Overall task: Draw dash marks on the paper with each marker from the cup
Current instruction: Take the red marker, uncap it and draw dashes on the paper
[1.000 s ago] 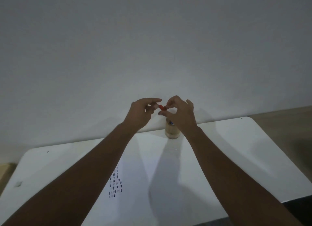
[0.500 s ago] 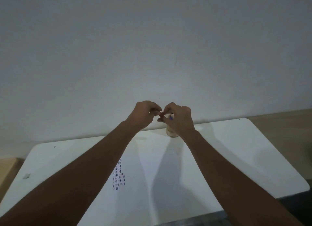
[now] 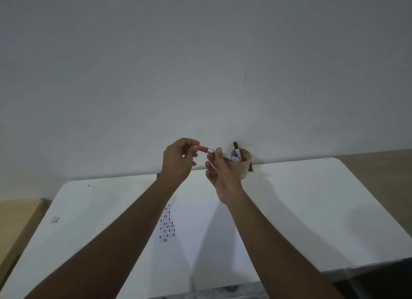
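A red-capped marker (image 3: pixel 227 157) lies level in the air between both hands, above the table's far edge. My left hand (image 3: pixel 178 162) pinches its red cap (image 3: pixel 203 148). My right hand (image 3: pixel 219 171) grips the white barrel. Behind the right hand a tan cup (image 3: pixel 245 164) stands at the table's back edge, with a black-capped marker (image 3: pixel 236 149) sticking up out of it. The paper (image 3: pixel 200 222) lies on the table below my arms, with rows of short dark dash marks (image 3: pixel 167 225) on it.
The white table (image 3: pixel 312 209) stands against a plain wall (image 3: pixel 200 64). A small scrap (image 3: pixel 54 219) lies near its left side. Wooden floor (image 3: pixel 15 220) shows to the left, and also beyond the table's right corner.
Both hands have drawn left and toward me, away from the cup, which now shows with a black marker in it. The red marker is now stretched out between them.
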